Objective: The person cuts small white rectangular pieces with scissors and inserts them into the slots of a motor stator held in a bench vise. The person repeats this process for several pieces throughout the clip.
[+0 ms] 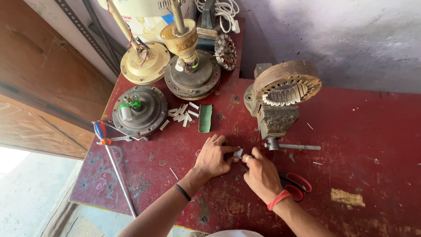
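Fingers of both hands, left hand (213, 156) and right hand (261, 175), close together on a small pale strip (238, 153), pinched over the red worktop (359, 145) near its front edge, below the vise (275, 117). It looks light, thin and easily bent, best held by its ends. Red-handled scissors (296, 184) lie just beside the right wrist.

I see my left hand (213, 157) palm-down, fingers (228, 149) curled inward. My right hand (261, 172) meets it fingertip to fingertip, both forearms angling in from below
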